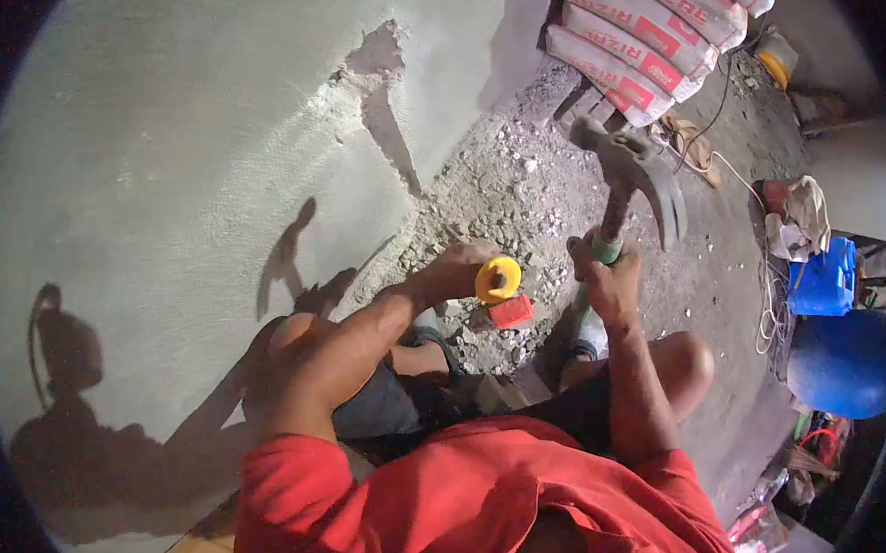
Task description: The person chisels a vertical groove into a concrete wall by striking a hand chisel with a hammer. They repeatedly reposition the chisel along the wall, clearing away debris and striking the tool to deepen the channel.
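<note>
My left hand (455, 274) is closed around a chisel whose round yellow hand guard (506, 270) faces up toward me; its lower shaft is hidden. My right hand (612, 280) grips a claw hammer (619, 192) by its green-banded handle, head raised and claw pointing to the right. Just below the yellow guard in this view is a small red block (511, 313). Broken rubble (499, 193) covers the floor between my feet and along the wall. Up the grey wall (204, 119), a rough chipped hollow (376, 55) with a groove runs down toward the rubble.
Printed cement bags (641, 36) are stacked at the upper right. A blue jerrycan (824, 277) and a blue drum (843, 364) stand on the right. A pale cable (768, 300) trails over the floor near them. My shadow falls on the wall at left.
</note>
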Demonstrator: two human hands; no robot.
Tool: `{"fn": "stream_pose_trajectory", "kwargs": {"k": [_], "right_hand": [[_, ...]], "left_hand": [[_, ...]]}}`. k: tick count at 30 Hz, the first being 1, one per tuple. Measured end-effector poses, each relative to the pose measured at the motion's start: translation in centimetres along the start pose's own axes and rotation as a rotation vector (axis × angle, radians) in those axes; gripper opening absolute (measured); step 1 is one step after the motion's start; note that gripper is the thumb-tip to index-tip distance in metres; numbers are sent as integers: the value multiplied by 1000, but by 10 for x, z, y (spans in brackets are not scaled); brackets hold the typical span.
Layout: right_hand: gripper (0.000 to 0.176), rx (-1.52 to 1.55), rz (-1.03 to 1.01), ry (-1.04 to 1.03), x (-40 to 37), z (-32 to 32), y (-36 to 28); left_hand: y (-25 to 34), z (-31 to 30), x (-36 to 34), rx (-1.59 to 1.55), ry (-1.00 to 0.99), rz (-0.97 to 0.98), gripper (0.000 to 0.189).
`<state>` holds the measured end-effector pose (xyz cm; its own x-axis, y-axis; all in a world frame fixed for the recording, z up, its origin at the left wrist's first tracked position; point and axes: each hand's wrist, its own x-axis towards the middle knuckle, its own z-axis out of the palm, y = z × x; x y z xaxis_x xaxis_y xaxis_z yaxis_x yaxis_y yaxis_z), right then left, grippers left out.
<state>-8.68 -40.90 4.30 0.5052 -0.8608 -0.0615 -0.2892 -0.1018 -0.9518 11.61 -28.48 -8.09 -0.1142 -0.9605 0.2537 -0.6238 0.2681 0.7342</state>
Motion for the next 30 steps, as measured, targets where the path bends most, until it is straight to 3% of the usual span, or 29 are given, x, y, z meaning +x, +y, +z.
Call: {"fn": "stream_pose_trajectory", "kwargs": {"k": [2, 3, 4, 6, 11, 14, 16, 17, 19, 21, 24, 30], "right_hand": [[18, -39, 75, -2, -5, -4, 9], [17, -70, 146, -7, -7, -4, 12], [17, -69, 151, -12, -7, -4, 17], [17, -51, 134, -23, -7, -2, 29], [17, -36, 132, -58, -9, -4, 20], [15, -116, 53, -62, -13, -5, 19], [13, -180, -235, -57, -18, 0, 20], [13, -178, -232, -61, -18, 1, 24], [14, -94, -236, -254, -19, 5, 38], [24, -215, -642, -263, -17, 15, 38], [26, -158, -623, -373, -22, 19, 17], [29, -161, -651, -374, -20, 33, 17]], "left_hand": [[-11, -12, 5, -11, -110, -69, 29], [-9, -19, 9, 151, -164, -196, 28], [-15, -23, 13, 154, -162, -200, 28], [-29, -30, 16, 282, -54, -185, 26], [-43, -44, 6, 230, 156, -140, 26], [-40, -46, -5, 141, 259, -183, 32], [-31, -49, -10, 177, 281, -159, 33], [-30, -50, -13, 215, 304, -134, 34], [-33, -51, -17, 197, 361, -105, 37], [-32, -55, -13, 145, 332, -158, 34], [-31, -55, -12, 155, 339, -203, 29], [-40, -57, -16, 88, 413, -270, 32]]}}
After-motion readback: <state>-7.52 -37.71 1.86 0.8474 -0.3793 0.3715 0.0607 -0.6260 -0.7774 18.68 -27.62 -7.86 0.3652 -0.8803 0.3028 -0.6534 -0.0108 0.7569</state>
